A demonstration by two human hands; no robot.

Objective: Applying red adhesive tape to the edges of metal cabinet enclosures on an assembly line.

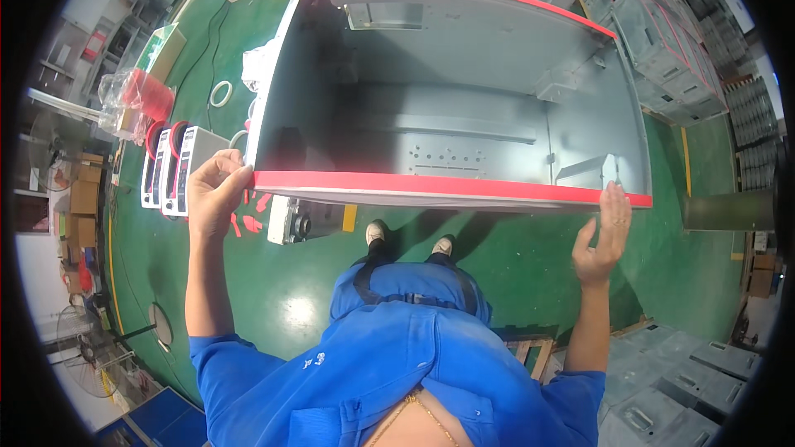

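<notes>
Tape (431, 186) runs left to right along the box's (464, 99) near rim, centre frame — left hand (217, 190) pinching its left end, right hand (606, 236) unclosed, straight fingertips touching near its right end.

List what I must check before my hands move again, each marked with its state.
1. Left hand at the left end of the red strip: ok.
2. Right hand at the strip near its right end, thumb apart: ok.
3. Strip reaching along the box's near edge: ok, it runs from corner to corner.
4. Strip stuck down firmly all along: cannot tell.
5. Floor free of red scraps: not ok, several lie left of the shoes.
</notes>
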